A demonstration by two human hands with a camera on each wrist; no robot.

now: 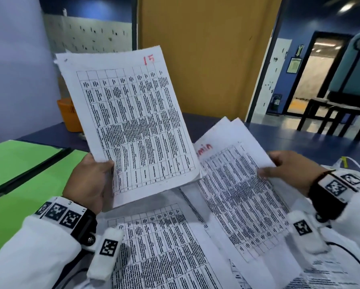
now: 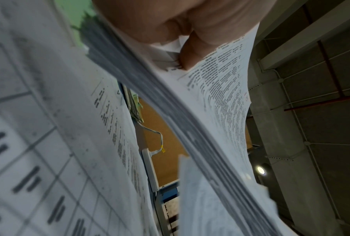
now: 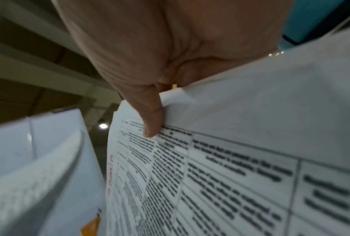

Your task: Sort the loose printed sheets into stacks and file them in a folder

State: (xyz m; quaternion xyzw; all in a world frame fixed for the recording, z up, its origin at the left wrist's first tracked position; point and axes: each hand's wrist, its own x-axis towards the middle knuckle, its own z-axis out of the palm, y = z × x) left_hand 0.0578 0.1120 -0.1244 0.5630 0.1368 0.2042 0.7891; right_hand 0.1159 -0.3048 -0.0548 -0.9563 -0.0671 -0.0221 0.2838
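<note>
My left hand (image 1: pixel 91 180) grips a thick stack of printed table sheets (image 1: pixel 133 122) by its lower left corner and holds it tilted up above the desk; red "15" is written at its top. In the left wrist view the thumb (image 2: pixel 192 52) presses on the top sheet of that stack (image 2: pixel 220 95). My right hand (image 1: pixel 287 170) pinches a few sheets (image 1: pixel 233 180) with red writing at their right edge, thumb on top (image 3: pixel 152 121). More printed sheets (image 1: pixel 164 247) lie flat on the desk below. An open green folder (image 1: pixel 24 170) lies at the left.
An orange tray (image 1: pixel 69 115) stands at the back left of the blue desk (image 1: pixel 279 134). A white cable with a yellow tag (image 1: pixel 344 161) lies at the right. Dark chairs (image 1: pixel 331 115) stand beyond the desk, near a yellow partition (image 1: pixel 206 49).
</note>
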